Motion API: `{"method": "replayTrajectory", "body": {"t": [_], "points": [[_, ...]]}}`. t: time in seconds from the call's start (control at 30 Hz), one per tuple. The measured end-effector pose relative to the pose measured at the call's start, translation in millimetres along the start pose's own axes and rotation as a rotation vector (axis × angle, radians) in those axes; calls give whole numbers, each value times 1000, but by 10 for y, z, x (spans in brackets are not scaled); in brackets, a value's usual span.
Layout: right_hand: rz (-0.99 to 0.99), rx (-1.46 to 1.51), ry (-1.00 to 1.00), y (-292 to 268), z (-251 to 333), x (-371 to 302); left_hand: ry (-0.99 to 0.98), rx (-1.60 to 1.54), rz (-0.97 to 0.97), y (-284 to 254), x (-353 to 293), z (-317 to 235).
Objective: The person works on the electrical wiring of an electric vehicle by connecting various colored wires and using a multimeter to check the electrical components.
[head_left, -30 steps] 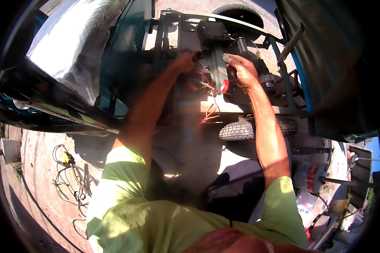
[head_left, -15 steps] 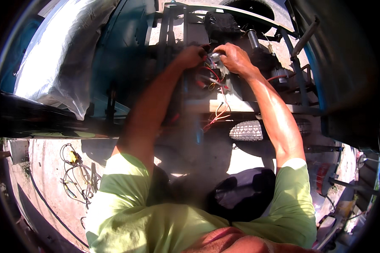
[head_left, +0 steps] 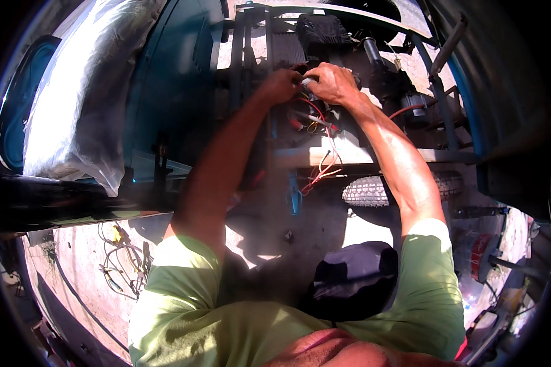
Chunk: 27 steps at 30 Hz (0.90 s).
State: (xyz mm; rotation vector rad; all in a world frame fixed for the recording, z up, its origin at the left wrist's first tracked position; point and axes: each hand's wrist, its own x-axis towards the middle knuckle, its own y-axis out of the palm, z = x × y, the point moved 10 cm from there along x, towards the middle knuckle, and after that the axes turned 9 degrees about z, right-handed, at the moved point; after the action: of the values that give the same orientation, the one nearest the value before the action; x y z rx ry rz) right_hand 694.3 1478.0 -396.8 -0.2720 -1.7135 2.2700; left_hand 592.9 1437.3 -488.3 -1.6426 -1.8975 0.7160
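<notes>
Right hand (head_left: 333,84): fingertips pinched on a small pale piece (head_left: 306,82), plastic-looking, exact type too small to tell. Left hand (head_left: 281,87): fingers curled in against the same spot, contact in shadow, so can't tell what it grips. The pale piece sits between the two sets of fingertips.

Risks, my read: fingertip-only hold on a small part, so a slip could drop it into the frame. Thin red wire (head_left: 314,109) loops just below the hands; a forearm or finger snagging it could pull it loose. Loose wire ends (head_left: 318,175) dangle nearer the body, over the pale crossbar (head_left: 312,157); if live and bare, touching metal could short. Can't see whether they're stripped.

Materials: crossbar straight, flat-faced, looks like painted metal. Beyond the hands, a boxy black unit (head_left: 324,32), crinkled surface. Right of the hands, toward the body: blocky-treaded rubber tyre (head_left: 366,191). Far left: glossy, wrinkled clear-plastic-wrapped bundle (head_left: 82,110).
</notes>
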Motion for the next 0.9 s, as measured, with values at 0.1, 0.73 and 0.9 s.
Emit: {"method": "replayTrajectory", "body": {"t": [0.1,0.73,0.9], "points": [[49,17,36,42,-72,24,1,-1,7,-16,1,-42],[-37,269,-181,116,-215,157,-15,-139,-85,-123,-83,-176],[-129,227,-319,127,-145,126,-16,-169,-112,-123,-103,-143]]}}
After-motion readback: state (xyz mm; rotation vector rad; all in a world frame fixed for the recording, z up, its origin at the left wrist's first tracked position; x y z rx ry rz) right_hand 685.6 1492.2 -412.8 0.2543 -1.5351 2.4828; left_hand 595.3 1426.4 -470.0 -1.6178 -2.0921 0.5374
